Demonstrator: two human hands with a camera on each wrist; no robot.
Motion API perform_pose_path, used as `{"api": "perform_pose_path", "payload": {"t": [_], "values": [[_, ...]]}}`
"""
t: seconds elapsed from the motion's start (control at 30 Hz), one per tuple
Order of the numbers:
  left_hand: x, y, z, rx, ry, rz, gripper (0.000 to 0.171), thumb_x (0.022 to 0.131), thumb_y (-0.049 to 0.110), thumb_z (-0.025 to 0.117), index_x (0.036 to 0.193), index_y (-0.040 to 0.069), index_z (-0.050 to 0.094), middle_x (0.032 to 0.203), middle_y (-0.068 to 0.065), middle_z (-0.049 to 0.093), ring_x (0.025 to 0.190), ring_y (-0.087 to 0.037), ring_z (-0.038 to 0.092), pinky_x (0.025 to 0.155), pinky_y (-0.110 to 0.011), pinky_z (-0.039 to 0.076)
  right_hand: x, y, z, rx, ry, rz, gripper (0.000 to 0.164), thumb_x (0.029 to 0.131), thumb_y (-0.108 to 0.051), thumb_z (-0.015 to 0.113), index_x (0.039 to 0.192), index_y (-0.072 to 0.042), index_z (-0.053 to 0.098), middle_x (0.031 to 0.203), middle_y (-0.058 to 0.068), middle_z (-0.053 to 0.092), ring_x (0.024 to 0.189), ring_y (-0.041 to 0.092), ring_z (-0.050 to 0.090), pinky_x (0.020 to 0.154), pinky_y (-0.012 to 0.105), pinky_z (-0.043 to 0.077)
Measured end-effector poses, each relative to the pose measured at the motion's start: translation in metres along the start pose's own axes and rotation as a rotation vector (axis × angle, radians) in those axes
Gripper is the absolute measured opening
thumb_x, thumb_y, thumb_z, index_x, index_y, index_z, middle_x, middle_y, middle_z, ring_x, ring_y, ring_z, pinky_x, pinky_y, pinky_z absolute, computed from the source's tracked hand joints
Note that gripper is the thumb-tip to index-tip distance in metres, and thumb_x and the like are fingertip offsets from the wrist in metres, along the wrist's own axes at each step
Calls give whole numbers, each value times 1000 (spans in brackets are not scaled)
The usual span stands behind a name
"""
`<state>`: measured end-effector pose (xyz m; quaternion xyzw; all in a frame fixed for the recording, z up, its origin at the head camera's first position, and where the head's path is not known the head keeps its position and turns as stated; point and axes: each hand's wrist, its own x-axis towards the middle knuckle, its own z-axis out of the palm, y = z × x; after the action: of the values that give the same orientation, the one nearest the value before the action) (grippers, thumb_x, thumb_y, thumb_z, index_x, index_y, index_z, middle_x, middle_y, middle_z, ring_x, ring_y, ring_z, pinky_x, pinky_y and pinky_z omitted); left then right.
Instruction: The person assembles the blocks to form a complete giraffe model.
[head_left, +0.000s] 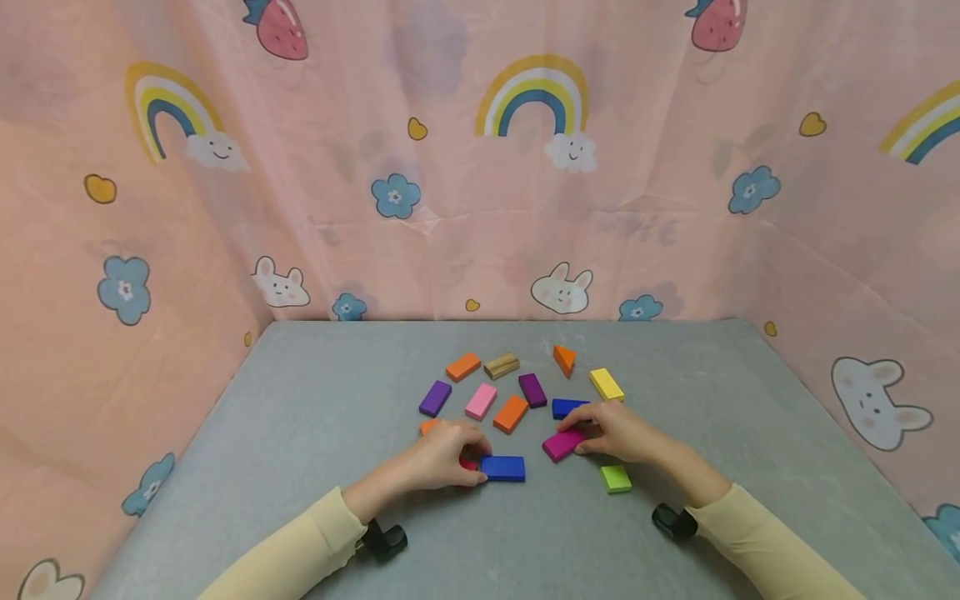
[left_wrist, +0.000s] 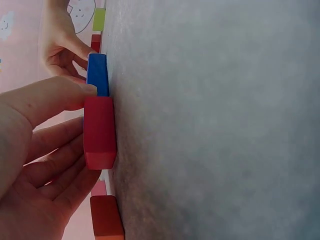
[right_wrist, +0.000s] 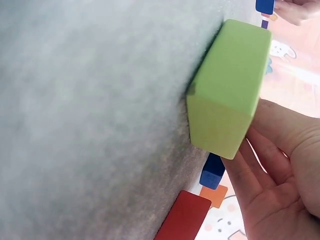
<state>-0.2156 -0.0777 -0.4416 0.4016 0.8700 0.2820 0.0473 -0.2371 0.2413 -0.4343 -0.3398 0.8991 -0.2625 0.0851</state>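
In the head view my left hand [head_left: 448,454] holds a blue block [head_left: 504,469] by its left end, between thumb and forefinger. Against that end sits a red block [left_wrist: 100,131], mostly hidden by the hand from above; the left wrist view shows it flat on the table. Farther right, my right hand [head_left: 617,431] pinches a magenta block [head_left: 562,445] at its right end. Just behind that hand, another blue block [head_left: 568,408] is partly covered. A lime green block [head_left: 616,479] rests nearer me, below the right hand, and looms large in the right wrist view.
Behind the hands lie several loose blocks, among them a pink one [head_left: 481,402], a purple one [head_left: 435,398], a wood-patterned one [head_left: 502,365], a yellow one [head_left: 607,384] and an orange triangle [head_left: 565,360]. A patterned pink curtain [head_left: 465,242] borders the grey table [head_left: 300,392].
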Motion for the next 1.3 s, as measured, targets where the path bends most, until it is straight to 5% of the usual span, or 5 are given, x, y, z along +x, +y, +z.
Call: {"api": "perform_pose_path", "payload": {"t": [0.67,0.83,1.07,1.3], "values": [[-3,-2,-2,20,5,17,26,81,24,75,103,11,70,98,2,68,89,-8,59,79,-19,49,0,-3,-1,-19,-7,22,30,82,-11,73,112,-13,68,113,4,67,102,21,62,87,39,53],[-13,7,-9,171,24,123,31,87,26,69,115,13,68,110,2,66,103,-10,59,90,-23,50,1,-3,-1,-16,-15,25,30,82,-11,73,112,-12,68,114,4,67,103,21,62,88,40,53],[-27,22,-12,264,-75,346,38,92,25,62,128,13,61,128,3,62,120,-9,56,99,-24,45,2,-3,-1,-18,-17,33,30,81,-10,73,111,-12,68,114,5,67,102,21,62,87,38,53],[-27,25,-8,235,-135,327,35,92,22,62,127,13,62,127,4,62,118,-6,57,96,-20,46,1,-3,-1,-27,-11,38,30,81,-10,74,110,-13,69,113,4,68,101,21,62,86,37,54]]}}
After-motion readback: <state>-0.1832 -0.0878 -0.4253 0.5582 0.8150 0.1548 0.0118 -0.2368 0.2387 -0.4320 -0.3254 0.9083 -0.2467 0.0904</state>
